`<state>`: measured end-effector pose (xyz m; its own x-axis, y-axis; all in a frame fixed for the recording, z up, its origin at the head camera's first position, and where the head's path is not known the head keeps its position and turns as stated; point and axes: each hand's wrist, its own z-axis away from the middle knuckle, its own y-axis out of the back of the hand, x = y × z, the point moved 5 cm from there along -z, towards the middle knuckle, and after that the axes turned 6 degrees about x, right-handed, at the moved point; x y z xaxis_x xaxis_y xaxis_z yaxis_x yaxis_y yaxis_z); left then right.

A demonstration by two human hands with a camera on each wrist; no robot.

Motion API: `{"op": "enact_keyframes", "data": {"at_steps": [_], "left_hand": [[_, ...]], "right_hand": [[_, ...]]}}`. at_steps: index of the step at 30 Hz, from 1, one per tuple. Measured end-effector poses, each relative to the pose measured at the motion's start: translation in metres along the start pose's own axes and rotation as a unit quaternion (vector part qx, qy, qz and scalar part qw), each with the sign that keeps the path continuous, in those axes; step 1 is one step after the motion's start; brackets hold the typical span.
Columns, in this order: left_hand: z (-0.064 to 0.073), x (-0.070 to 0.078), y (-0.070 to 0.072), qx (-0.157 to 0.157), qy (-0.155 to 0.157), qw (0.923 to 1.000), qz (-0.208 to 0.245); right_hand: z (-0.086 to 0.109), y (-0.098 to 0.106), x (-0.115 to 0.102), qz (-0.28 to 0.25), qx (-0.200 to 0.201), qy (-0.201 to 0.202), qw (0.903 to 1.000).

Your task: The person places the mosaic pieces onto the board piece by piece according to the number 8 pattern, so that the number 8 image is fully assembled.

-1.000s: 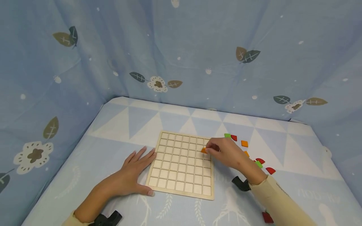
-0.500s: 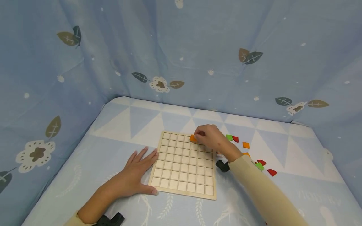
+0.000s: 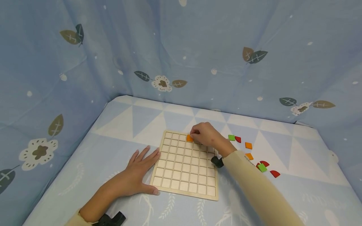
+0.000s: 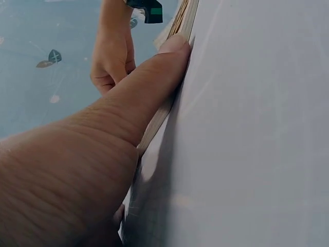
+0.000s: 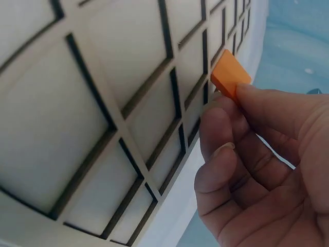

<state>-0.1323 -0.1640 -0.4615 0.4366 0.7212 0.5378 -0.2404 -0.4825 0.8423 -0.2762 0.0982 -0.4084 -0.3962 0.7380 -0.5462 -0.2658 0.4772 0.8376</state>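
Observation:
A square wooden board [image 3: 178,166] with a grid of shallow recesses lies on the table. My left hand [image 3: 135,177] spreads its fingers along the board's left edge, the thumb at the near left corner. In the left wrist view that thumb [image 4: 159,67] presses against the board's side. At the far edge, my right hand [image 3: 207,135] pinches an orange square tile [image 3: 189,138] between thumb and fingers. The right wrist view shows this orange tile [image 5: 229,74] tilted, close over a recess in the outermost row, while the other fingers curl beneath.
Right of the board lie loose pieces: a green square [image 3: 231,137], a red quarter-round [image 3: 238,139], orange squares [image 3: 248,145], and another green square [image 3: 262,168] overlapping red pieces. A patterned cloth covers the table [image 3: 113,141]. Blue curtains [image 3: 181,47] hang behind and beside it.
My right hand has carried the orange tile from the board's right side left and away to the far row. The left hand stays in place at the board's edge.

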Motion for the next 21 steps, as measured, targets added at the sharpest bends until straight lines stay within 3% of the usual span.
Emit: {"op": "enact_keyframes", "data": {"at_steps": [13,21], "left_hand": [[-0.001,0.002,0.002,-0.009,0.005,0.9999,0.011],[-0.001,0.002,0.002,-0.002,0.005,0.9999,0.011]], "right_hand": [[0.007,-0.010,-0.009,0.083,0.011,0.004,0.9965],[0.035,0.003,-0.011,0.068,0.044,-0.001,0.9967]]}}
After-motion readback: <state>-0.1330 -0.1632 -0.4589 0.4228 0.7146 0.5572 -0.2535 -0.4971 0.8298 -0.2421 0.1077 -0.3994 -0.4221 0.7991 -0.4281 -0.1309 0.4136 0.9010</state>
